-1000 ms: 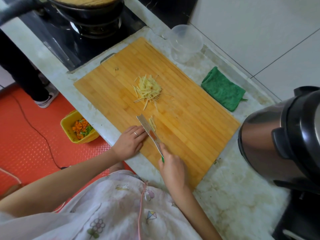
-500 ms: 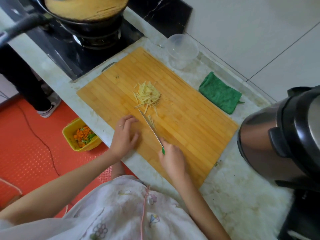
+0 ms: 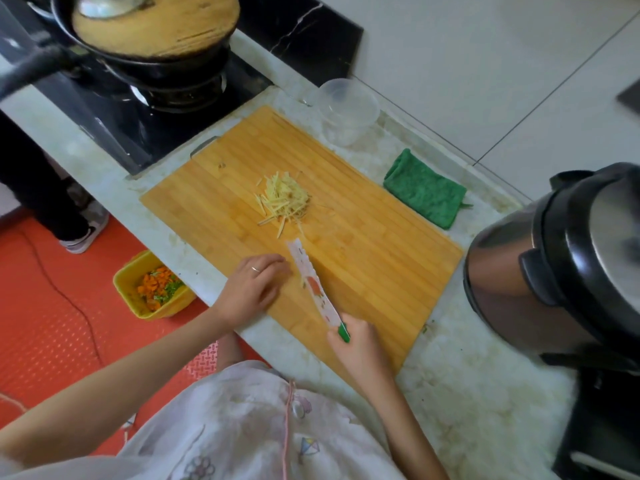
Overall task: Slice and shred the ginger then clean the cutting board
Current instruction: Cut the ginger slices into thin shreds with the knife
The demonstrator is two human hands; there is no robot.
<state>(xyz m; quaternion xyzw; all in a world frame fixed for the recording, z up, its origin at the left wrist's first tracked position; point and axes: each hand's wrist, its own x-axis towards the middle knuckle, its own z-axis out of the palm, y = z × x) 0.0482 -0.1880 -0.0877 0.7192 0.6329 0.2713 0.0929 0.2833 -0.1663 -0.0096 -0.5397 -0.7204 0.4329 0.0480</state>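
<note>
Two hands work at the near edge of the cutting board (image 3: pixel 381 271), low in the frame. Your right hand (image 3: pixel 360 346) has a closed grip around the green handle of the knife (image 3: pixel 311 282), whose patterned blade angles up and left across the wood. Your left hand (image 3: pixel 254 289) rests on the board just beside the blade, fingers bent. Whether its grip has any ginger under the fingertips is hidden, so I cannot tell.

That closeness is the likely hazard: a stroke drifting left could nick those fingertips. A pale sliver beside the blade is too small to identify.

Farther up, near the centre of the frame, the shredded ginger (image 3: pixel 285 199) lies in a loose pile. A careless sweep could scatter strands off the board onto the surface (image 3: pixel 467 393).

Beyond, a green cloth (image 3: pixel 424 192) lies to the right, and a clear container (image 3: pixel 348 110) stands just off the far corner. A lidded wok (image 3: pixel 173 72), upper left, is cut off by the frame edge.
</note>
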